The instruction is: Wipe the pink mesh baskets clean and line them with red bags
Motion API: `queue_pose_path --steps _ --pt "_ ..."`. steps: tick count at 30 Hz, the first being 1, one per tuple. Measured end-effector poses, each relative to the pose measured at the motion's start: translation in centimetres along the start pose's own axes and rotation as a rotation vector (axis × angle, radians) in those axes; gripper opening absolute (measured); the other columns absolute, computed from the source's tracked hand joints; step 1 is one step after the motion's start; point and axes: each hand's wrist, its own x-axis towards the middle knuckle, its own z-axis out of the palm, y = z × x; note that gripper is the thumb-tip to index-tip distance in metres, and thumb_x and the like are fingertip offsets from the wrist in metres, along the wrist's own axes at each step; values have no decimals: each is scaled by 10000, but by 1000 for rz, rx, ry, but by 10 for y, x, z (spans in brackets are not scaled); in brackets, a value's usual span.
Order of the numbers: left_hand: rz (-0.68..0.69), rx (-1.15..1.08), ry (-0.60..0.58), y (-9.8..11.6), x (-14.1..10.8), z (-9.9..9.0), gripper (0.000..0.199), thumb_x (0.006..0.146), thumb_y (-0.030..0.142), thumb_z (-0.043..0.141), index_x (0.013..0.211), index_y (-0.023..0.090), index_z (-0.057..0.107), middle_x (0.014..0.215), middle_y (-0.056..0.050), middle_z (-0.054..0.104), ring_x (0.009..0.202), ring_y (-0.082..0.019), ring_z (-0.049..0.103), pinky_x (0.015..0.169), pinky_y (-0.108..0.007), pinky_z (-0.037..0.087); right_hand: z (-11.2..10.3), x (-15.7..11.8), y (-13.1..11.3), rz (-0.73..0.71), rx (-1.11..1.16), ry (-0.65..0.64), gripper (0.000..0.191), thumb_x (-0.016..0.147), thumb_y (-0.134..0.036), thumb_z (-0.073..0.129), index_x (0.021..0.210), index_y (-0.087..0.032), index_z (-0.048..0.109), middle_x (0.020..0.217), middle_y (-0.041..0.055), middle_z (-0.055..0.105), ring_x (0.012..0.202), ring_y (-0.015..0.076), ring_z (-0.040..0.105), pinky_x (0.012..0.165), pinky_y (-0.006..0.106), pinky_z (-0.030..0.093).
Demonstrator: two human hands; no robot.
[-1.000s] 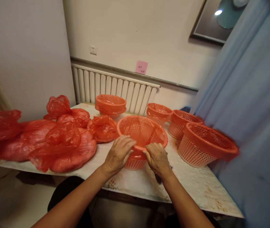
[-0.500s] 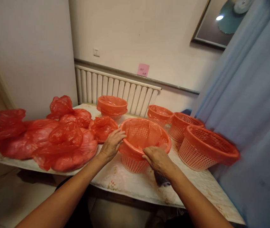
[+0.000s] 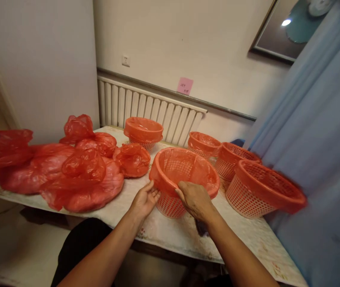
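Note:
A red plastic bag (image 3: 199,167) lines the middle mesh basket (image 3: 171,205), its edge folded outward over the rim. My left hand (image 3: 146,199) is at the basket's left front, palm turned up and fingers loosely bent apart. Its thumb touches the folded bag edge, and nothing shows in its palm. At the front of the rim, my right hand (image 3: 196,199) is closed over the folded bag, thumb pointing left; some of its fingertips are hidden. Below that hand, a small dark object (image 3: 201,228) lies partly covered on the table.
Several filled red bags (image 3: 92,183) lie on the left of the cloth-covered table (image 3: 170,239). Lined baskets stand around: one behind (image 3: 144,129), others (image 3: 247,195) along the right. A radiator (image 3: 146,103) is behind; a blue curtain (image 3: 316,139) borders the right.
My left hand has moved from the top of the left rim down to its outer side and turned palm up. My right hand keeps its grip at the front. The view has shifted slightly.

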Motion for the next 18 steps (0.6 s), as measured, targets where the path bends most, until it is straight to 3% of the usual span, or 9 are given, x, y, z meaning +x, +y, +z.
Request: queue_pose_path --steps 4,7,13,18 --pt "46 -68 -70 -1 -3 0 167 828 30 561 874 166 647 811 -23 700 657 -98 651 621 -193 534 1 0 -1 -1 -10 4 210 980 -331 425 823 -222 513 741 16 650 643 170 577 564 285 234" --pt "35 -79 -123 -2 -9 3 236 803 -8 550 919 164 663 864 -32 721 723 -118 675 683 -220 552 1 1 -1 -2 1 3 215 982 -330 418 825 -221 518 745 19 651 648 170 577 569 284 241" --pt "-50 -82 -205 -8 -18 11 305 815 16 550 1045 188 652 973 -53 737 829 -171 704 714 -281 573 1 1 -1 17 -2 -7 218 979 -336 422 831 -221 532 745 15 652 642 172 582 565 289 243" --pt "-86 -93 -204 -13 -18 6 256 844 58 546 1060 164 631 969 -66 743 826 -187 713 723 -319 583 -1 0 -3 35 -4 -38 241 988 -355 395 853 -216 538 773 20 662 670 172 593 575 280 251"
